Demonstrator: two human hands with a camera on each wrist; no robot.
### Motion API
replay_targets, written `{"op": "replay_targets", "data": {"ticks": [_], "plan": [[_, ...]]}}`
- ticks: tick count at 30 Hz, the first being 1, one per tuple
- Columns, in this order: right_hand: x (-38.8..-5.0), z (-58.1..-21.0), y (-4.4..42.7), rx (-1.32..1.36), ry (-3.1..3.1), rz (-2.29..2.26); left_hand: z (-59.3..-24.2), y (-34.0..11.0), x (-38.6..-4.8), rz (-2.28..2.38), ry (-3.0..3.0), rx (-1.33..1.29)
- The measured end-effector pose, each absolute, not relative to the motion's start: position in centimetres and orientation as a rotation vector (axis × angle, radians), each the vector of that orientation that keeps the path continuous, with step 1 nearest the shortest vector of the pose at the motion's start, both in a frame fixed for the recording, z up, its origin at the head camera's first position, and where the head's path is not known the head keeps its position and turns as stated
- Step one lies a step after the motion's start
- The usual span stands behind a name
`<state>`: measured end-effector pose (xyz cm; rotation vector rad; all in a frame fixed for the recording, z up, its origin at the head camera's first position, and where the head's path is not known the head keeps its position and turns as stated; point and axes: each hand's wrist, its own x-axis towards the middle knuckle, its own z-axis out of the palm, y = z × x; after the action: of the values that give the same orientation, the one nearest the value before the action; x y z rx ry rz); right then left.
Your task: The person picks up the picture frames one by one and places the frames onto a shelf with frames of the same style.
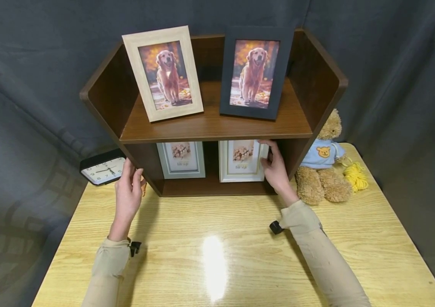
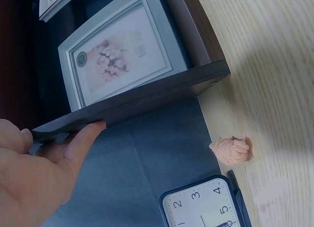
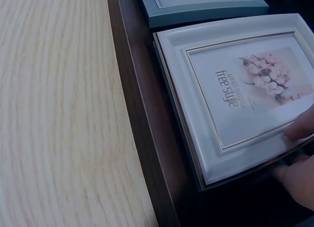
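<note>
My right hand (image 1: 276, 170) pinches the right side of a white picture frame (image 3: 184, 114) on the lower level of a dark brown shelf (image 1: 217, 132). In the right wrist view the thumb lies on the frame's front, with fingers behind its edge. My left hand (image 1: 128, 192) touches the shelf's left side panel near its front edge, fingers mostly extended. A grey-green picture frame (image 2: 125, 50) leans inside the lower level, left of the white one. On the upper level stand a cream frame (image 1: 196, 91) and a black frame (image 1: 226, 76) with dog photos.
Left of the shelf are a black-and-white clock (image 1: 104, 168) and a small peach shell-like object (image 2: 230, 151). At right sits a teddy bear (image 1: 322, 157) in a blue shirt, beside yellow yarn (image 1: 355, 175). A light wooden table (image 1: 171, 238) lies beneath; dark curtains hang behind.
</note>
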<state>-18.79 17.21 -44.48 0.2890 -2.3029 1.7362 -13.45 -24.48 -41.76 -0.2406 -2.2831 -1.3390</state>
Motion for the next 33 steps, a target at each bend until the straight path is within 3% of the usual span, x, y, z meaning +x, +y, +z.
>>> {"op": "replay_targets", "data": {"ticks": [18,33], "plan": [[-18.28,-44.92,16.62,0.2,-2.353,1.374,-41.74,-24.4,-13.55,-1.324,-2.286,-0.24],[-18.44,-45.13,16.29,0.172,-2.375,1.332,-41.76,-24.45,-13.49,-1.344,-2.292,-0.231]]}}
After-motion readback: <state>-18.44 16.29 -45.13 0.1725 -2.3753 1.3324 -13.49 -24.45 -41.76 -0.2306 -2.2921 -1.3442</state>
